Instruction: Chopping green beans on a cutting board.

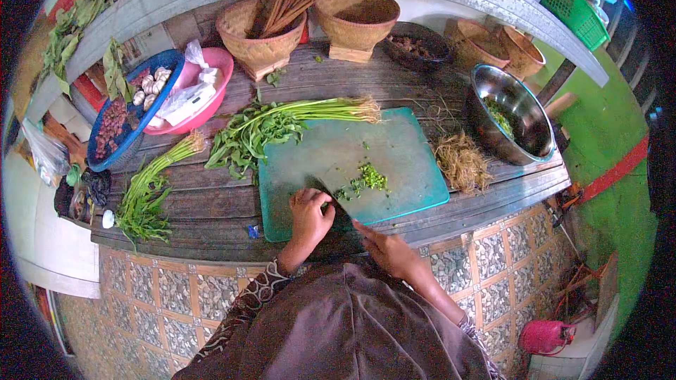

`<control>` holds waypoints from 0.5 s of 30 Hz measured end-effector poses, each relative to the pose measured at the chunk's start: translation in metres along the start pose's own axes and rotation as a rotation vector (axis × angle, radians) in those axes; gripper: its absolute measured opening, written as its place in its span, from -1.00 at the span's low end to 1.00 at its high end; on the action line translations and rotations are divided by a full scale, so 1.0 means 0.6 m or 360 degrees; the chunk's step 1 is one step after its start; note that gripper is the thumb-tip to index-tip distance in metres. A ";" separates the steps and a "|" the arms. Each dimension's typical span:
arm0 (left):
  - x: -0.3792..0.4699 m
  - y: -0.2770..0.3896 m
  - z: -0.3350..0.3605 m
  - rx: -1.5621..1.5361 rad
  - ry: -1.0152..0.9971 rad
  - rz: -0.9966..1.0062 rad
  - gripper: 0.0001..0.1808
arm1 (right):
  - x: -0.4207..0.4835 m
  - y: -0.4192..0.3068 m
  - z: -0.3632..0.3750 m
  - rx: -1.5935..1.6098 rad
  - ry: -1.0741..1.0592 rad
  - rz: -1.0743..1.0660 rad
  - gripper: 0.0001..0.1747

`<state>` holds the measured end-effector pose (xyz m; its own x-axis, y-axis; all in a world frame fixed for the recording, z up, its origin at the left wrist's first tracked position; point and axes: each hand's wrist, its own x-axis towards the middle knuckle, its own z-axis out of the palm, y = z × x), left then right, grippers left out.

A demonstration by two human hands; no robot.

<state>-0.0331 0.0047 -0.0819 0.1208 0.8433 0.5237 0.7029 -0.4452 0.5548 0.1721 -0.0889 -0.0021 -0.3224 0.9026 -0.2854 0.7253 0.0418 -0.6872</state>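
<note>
My right hand [390,254] grips the handle of a kitchen knife [337,198], its blade angled up and left over a green cutting board [296,169]. Close against the blade's left side is my left hand [310,219], fingers curled. Whether it holds anything is hidden, though dark green bits show near its fingertips. Finely chopped greens [373,177] lie in a small heap to the right of the blade. Across the board's far left corner rests a bunch of leafy greens [259,134], its long stems [322,108] and pale roots pointing right.
Cut roots [461,162] lie right of the board, before a steel bowl [512,116] with chopped greens inside. Another bunch of greens [153,184] is at left. Behind stand a blue basket [108,161] of garlic and shallots, a pink basin [224,71] and woven baskets [356,8].
</note>
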 end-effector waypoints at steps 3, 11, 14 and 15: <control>0.005 0.007 0.002 -0.0028 -0.0014 0.0004 -0.84 | 0.020 0.027 0.015 -0.0027 0.0266 -0.0305 -0.43; -0.005 -0.011 0.003 -0.0112 -0.0009 0.0048 -0.81 | 0.006 -0.020 -0.037 0.0458 -0.0003 0.0004 -0.44; -0.010 -0.014 0.010 -0.0039 -0.0026 -0.0020 -0.76 | -0.011 -0.009 -0.032 0.0202 -0.0035 -0.0052 -0.45; -0.009 -0.015 0.011 -0.0092 -0.0038 -0.0060 -0.75 | -0.017 -0.003 -0.026 0.0202 -0.0036 -0.0049 -0.45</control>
<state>-0.0354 0.0060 -0.0936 0.1119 0.8664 0.4866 0.6655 -0.4290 0.6108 0.1833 -0.0913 0.0126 -0.3579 0.8919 -0.2766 0.6323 0.0136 -0.7746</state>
